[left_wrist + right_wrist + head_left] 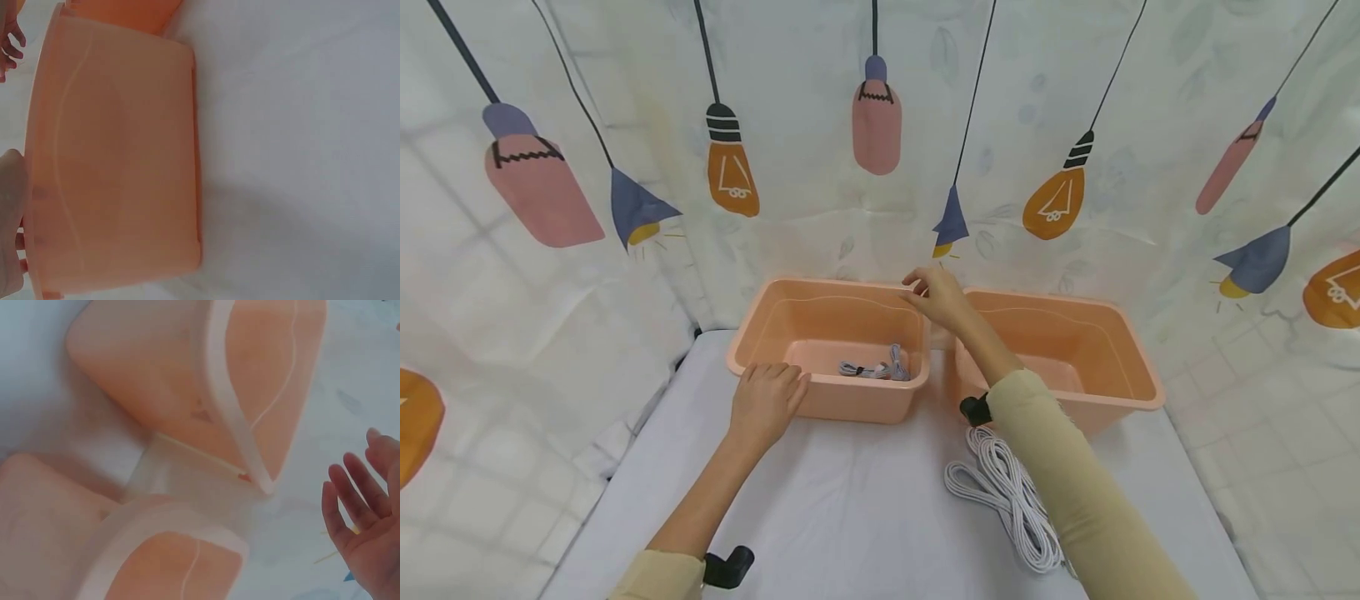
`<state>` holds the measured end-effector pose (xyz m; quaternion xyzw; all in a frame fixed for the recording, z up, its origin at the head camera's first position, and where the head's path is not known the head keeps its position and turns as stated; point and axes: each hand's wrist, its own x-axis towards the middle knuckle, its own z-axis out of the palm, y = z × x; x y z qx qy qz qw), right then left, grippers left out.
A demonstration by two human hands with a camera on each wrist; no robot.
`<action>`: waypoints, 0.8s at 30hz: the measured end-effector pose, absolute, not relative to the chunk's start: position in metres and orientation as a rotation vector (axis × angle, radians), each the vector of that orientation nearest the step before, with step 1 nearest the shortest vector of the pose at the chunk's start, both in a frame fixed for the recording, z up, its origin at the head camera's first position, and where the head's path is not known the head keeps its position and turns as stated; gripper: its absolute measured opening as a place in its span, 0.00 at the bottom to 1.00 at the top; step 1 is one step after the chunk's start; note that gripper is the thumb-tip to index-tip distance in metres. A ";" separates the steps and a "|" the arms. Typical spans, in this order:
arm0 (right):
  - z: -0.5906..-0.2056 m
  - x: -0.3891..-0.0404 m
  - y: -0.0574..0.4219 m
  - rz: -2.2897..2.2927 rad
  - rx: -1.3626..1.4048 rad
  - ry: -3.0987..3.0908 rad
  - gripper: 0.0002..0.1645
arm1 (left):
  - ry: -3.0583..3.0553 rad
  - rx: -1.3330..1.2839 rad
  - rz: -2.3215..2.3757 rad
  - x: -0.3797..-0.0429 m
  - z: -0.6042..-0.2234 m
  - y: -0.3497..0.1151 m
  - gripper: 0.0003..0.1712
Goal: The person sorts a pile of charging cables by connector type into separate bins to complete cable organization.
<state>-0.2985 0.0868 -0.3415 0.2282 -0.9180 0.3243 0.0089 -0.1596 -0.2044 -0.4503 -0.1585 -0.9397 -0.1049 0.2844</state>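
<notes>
Lamp-printed sheeting is hanging behind a pale surface (850, 500) where two peach tubs are sitting side by side. Left tub (829, 350) is lying with its long axis running 9 to 3 o'clock, open side facing up, and a small grey cable (876, 367) is resting on its floor toward the 3 o'clock end, stretched roughly along that same axis. Left hand (765, 404) is resting on the tub's near rim at about 7 o'clock, fingers draped over the edge and only loosely bent, gripping nothing. Right hand (936, 296) is hovering over the tub's far right corner at about 1 o'clock, fingers spread and relaxed, holding nothing; the right wrist view is showing the palm open beside the rim. Right tub (1060, 358) is standing just beside the first at 3 o'clock, long axis parallel. White coiled cord (1011, 500) is lying on the surface at 5 o'clock, partly under the right sleeve (1075, 483).
</notes>
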 end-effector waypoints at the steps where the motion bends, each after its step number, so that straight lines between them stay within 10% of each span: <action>1: -0.343 -0.298 0.089 1.019 0.712 -2.868 0.20 | -2.506 -0.427 -0.277 -0.160 -0.450 -0.205 0.12; 24: -0.363 -0.265 0.140 1.030 0.794 -2.766 0.16 | -2.614 -0.380 -0.399 -0.172 -0.429 -0.168 0.20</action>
